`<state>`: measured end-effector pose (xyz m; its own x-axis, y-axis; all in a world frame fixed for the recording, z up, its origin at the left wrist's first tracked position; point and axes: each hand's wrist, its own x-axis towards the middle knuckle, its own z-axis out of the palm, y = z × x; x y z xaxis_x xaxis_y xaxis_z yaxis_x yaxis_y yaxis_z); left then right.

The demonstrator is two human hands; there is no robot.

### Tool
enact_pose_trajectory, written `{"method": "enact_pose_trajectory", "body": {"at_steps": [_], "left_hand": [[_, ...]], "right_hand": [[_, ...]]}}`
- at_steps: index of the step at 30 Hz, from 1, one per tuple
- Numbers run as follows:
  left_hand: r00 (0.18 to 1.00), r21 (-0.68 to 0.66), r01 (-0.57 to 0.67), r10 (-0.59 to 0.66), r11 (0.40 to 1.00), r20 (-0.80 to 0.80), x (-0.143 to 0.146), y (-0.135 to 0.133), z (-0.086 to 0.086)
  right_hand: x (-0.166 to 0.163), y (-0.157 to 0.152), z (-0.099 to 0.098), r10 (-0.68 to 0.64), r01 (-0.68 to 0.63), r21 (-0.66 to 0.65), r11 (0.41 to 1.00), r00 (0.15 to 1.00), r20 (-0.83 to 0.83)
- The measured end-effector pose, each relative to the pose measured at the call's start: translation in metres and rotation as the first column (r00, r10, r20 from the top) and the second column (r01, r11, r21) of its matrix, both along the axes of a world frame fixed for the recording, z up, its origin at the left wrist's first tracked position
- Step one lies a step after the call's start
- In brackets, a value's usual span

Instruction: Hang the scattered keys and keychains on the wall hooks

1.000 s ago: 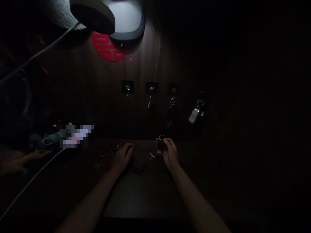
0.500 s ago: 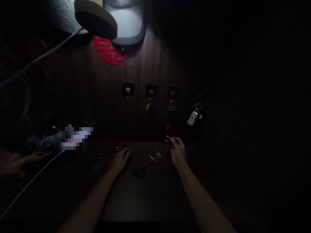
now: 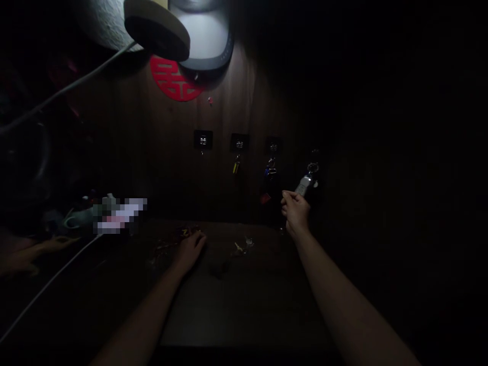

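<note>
My right hand (image 3: 295, 211) is raised in front of the wall panel with its thumb and fingers pinched together. Whatever is in the pinch is too dark to make out; a small glint shows beneath it. Just behind these fingers hangs a grey key fob (image 3: 304, 184), partly covered by the hand. On the tabletop my left hand (image 3: 191, 248) rests with its fingers loosely out, against a dark reddish bundle (image 3: 165, 247) that is hard to make out. Between the hands lie some small keys (image 3: 239, 247) and a dim dark object (image 3: 219, 269).
Square black hooks (image 3: 203, 140) run across the wall, with a yellow tag (image 3: 236, 167) and a bunch of keys (image 3: 271, 170) hanging. A lamp (image 3: 157, 30) lights a red paper cutout (image 3: 177, 81). At left are a white cable (image 3: 49, 292), clutter and another person's hand (image 3: 34, 254).
My right hand has moved up and to the right, from above the tabletop to the hanging key fob. My left hand has stayed almost still.
</note>
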<state>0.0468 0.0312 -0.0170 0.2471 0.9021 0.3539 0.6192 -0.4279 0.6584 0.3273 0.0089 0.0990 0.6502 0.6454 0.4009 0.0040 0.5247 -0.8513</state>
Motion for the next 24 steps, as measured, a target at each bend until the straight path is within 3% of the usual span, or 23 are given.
{"method": "enact_pose_trajectory", "body": {"at_steps": [7, 12, 17, 21, 24], "left_hand": [[1.000, -0.005, 0.007, -0.007, 1.000, -0.008, 0.000, -0.001, 0.002], [1.000, -0.008, 0.013, -0.013, 1.000, 0.001, -0.001, 0.001, -0.001], [1.000, -0.013, 0.020, -0.020, 1.000, 0.014, -0.001, 0.002, -0.003], [1.000, -0.015, 0.012, -0.012, 1.000, 0.019, 0.000, 0.000, -0.001], [1.000, -0.004, 0.017, -0.017, 1.000, 0.024, 0.000, 0.000, 0.000]], "right_hand": [[0.004, -0.005, -0.014, -0.016, 0.019, -0.075, 0.997, 0.999, 0.035], [0.020, -0.011, -0.035, 0.034, 0.063, -0.308, 0.949, 0.953, 0.302], [0.045, -0.017, -0.060, 0.147, 0.169, -0.464, 0.870, 0.808, 0.571], [0.059, -0.025, -0.075, 0.307, 0.264, -0.576, 0.774, 0.638, 0.706], [0.062, -0.033, -0.084, 0.379, 0.359, -0.586, 0.726, 0.502, 0.778]]}}
